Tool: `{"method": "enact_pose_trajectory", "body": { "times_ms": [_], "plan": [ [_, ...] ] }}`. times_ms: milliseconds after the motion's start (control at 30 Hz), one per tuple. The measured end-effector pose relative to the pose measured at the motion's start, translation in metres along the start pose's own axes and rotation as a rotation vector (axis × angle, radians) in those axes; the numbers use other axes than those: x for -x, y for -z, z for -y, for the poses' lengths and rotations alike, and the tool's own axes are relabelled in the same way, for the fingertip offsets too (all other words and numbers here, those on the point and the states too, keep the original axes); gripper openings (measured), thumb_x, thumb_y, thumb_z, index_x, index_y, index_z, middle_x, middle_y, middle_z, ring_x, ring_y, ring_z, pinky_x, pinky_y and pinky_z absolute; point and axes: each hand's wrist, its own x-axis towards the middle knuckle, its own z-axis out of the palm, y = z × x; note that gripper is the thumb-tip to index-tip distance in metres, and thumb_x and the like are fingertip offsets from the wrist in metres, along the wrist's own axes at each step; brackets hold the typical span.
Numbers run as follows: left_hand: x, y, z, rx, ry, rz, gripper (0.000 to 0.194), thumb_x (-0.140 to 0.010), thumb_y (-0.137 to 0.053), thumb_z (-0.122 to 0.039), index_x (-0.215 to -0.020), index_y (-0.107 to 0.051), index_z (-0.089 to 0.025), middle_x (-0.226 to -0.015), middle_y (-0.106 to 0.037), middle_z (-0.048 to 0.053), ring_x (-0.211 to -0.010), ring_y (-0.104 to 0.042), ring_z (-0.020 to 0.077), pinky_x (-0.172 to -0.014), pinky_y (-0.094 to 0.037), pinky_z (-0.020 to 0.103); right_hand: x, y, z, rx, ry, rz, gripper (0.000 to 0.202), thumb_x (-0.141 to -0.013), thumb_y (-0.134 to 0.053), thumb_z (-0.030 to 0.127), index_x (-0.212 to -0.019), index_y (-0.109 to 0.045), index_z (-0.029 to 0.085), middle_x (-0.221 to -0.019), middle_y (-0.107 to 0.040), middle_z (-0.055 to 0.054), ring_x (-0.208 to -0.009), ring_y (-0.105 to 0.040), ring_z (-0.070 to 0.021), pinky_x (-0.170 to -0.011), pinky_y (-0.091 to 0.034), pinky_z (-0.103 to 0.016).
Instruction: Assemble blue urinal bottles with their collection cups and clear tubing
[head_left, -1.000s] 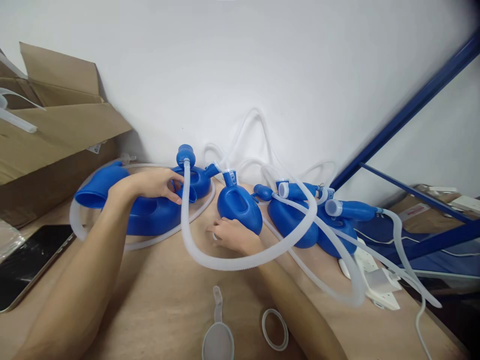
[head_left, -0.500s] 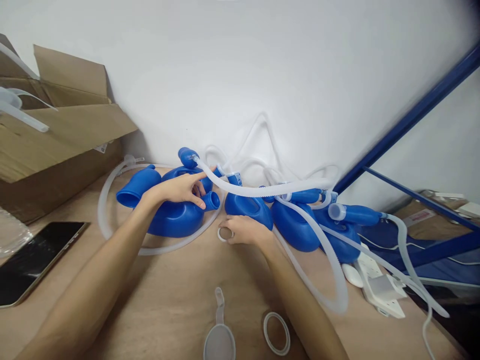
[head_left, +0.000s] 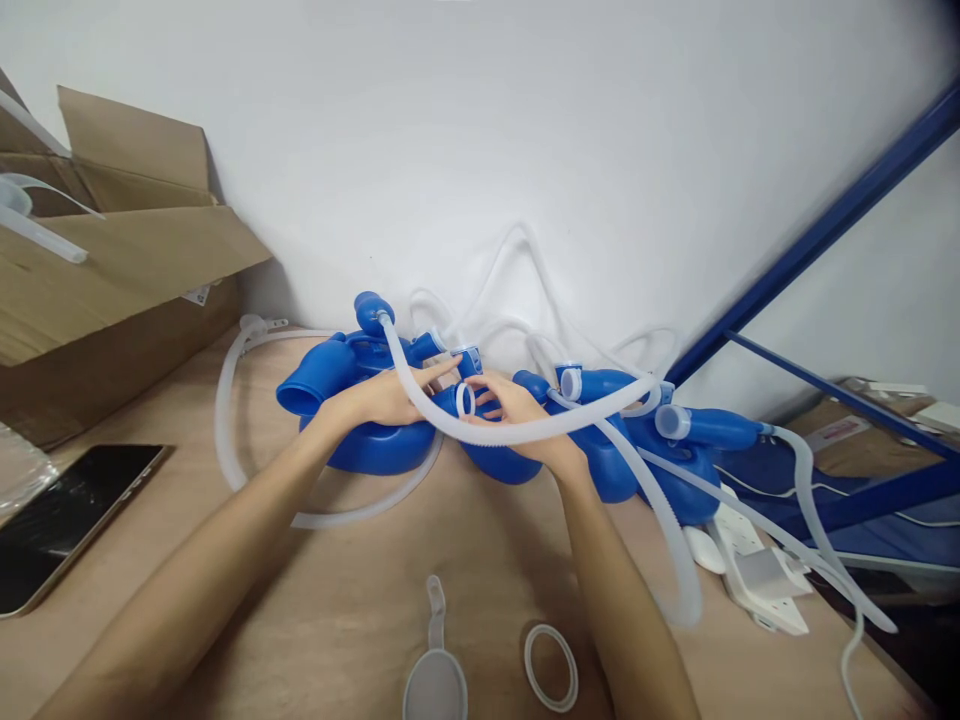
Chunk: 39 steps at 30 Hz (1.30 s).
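Observation:
My left hand (head_left: 394, 398) grips the blue plastic bottle (head_left: 382, 452) near its neck, its index finger stretched out to the right. The bottle's round mouth points right. At that mouth, my right hand (head_left: 517, 402) holds a small white ring (head_left: 460, 401) between its fingers. Whether the ring is seated on the neck I cannot tell. A ribbed white hose (head_left: 510, 432) arcs in front of both hands, from a blue funnel-like piece (head_left: 373, 312). Left of my left hand lies another wide-mouthed blue piece (head_left: 322, 372).
More blue bottles (head_left: 611, 465) with hoses line the wall on the right. Near me lie a strapped white cap (head_left: 435, 685) and a larger white ring (head_left: 573, 675). A phone (head_left: 75, 520), a cardboard box (head_left: 135, 330), a power strip (head_left: 757, 565) and a blue metal frame (head_left: 825, 230) stand around.
My right hand has lifted the small ring from the tabletop to the bottle's mouth. My left hand has shifted right with the bottle, and the hose and wide-mouthed piece have moved too.

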Motion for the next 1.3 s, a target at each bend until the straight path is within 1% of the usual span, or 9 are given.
{"method": "enact_pose_trajectory", "body": {
  "times_ms": [100,200,467,633,733,867,967,1100,1300],
  "plan": [
    [-0.004,-0.006,-0.008,-0.302,0.064,0.071,0.073,-0.09,-0.072,-0.055,-0.151,-0.056,-0.017,-0.129,-0.075,0.017,-0.114,-0.074,0.0337,-0.098,-0.055,0.039,-0.004,-0.006,-0.009,-0.009,-0.01,0.031,0.053,-0.09,-0.075,0.033,-0.14,-0.064,0.021,-0.14,-0.064,-0.014,-0.112,-0.072,-0.0258,-0.088,-0.067,-0.043],
    [-0.008,-0.013,-0.011,-0.428,0.105,0.074,0.069,-0.082,-0.079,-0.058,-0.132,-0.067,-0.012,-0.118,-0.077,0.021,-0.109,-0.075,0.0391,-0.095,-0.056,0.043,-0.005,-0.008,-0.018,-0.046,0.019,0.029,0.056,-0.092,-0.074,0.033,-0.146,-0.061,0.024,-0.139,-0.066,-0.013,-0.109,-0.073,-0.0245,-0.094,-0.067,-0.046],
    [-0.008,-0.016,-0.011,-0.484,0.111,0.046,0.058,-0.086,-0.072,-0.057,-0.128,-0.068,-0.017,-0.109,-0.08,0.016,-0.098,-0.078,0.036,-0.086,-0.057,0.041,-0.009,-0.013,-0.027,-0.109,0.043,0.017,0.061,-0.094,-0.072,0.041,-0.152,-0.058,0.025,-0.133,-0.064,-0.01,-0.109,-0.07,-0.0215,-0.098,-0.064,-0.043],
    [-0.008,-0.018,-0.011,-0.517,0.131,0.035,0.056,-0.087,-0.071,-0.056,-0.129,-0.069,-0.018,-0.114,-0.08,0.016,-0.103,-0.077,0.0358,-0.088,-0.057,0.04,-0.015,-0.024,-0.028,-0.12,-0.008,-0.042,0.053,-0.091,-0.075,0.044,-0.138,-0.068,0.022,-0.116,-0.064,-0.007,-0.091,-0.07,-0.0177,-0.085,-0.065,-0.037],
    [-0.006,-0.02,-0.012,-0.537,0.133,0.024,0.051,-0.089,-0.069,-0.052,-0.127,-0.07,-0.018,-0.113,-0.08,0.015,-0.103,-0.077,0.036,-0.086,-0.057,0.04,-0.016,-0.027,-0.025,-0.083,-0.011,-0.094,0.048,-0.09,-0.078,0.046,-0.13,-0.07,0.02,-0.113,-0.067,-0.007,-0.094,-0.07,-0.0198,-0.084,-0.063,-0.036],
    [-0.003,-0.023,-0.011,-0.567,0.133,0.009,0.053,-0.09,-0.066,-0.05,-0.132,-0.067,-0.017,-0.11,-0.08,0.016,-0.097,-0.078,0.036,-0.082,-0.057,0.041,-0.014,-0.022,-0.019,0.038,-0.009,-0.063,0.052,-0.093,-0.073,0.056,-0.131,-0.069,0.021,-0.123,-0.072,-0.01,-0.113,-0.07,-0.0269,-0.103,-0.058,-0.046],
    [-0.004,-0.024,-0.009,-0.588,0.132,0.008,0.05,-0.09,-0.066,-0.052,-0.124,-0.07,-0.016,-0.106,-0.08,0.016,-0.093,-0.078,0.035,-0.079,-0.057,0.04,-0.02,-0.018,-0.015,0.06,0.046,-0.045,0.068,-0.099,-0.056,0.069,-0.153,-0.054,0.028,-0.159,-0.055,-0.012,-0.15,-0.049,-0.0322,-0.126,-0.039,-0.055],
    [-0.005,-0.025,-0.008,-0.6,0.126,0.001,0.047,-0.088,-0.069,-0.054,-0.12,-0.07,-0.019,-0.104,-0.081,0.013,-0.091,-0.078,0.0331,-0.079,-0.058,0.037,-0.045,-0.018,-0.014,-0.11,0.088,-0.144,0.073,-0.108,-0.016,0.069,-0.164,-0.04,0.028,-0.171,-0.039,-0.009,-0.162,-0.032,-0.0232,-0.136,-0.02,-0.048],
    [-0.002,-0.027,-0.009,-0.624,0.118,0.0,0.054,-0.088,-0.069,-0.056,-0.125,-0.068,-0.016,-0.099,-0.081,0.016,-0.089,-0.078,0.0362,-0.079,-0.06,0.041,-0.072,-0.036,-0.016,-0.129,0.27,0.02,0.087,-0.104,-0.02,0.077,-0.17,-0.025,0.021,-0.18,-0.018,-0.01,-0.168,-0.013,-0.023,-0.138,-0.011,-0.045]
  ]
}}
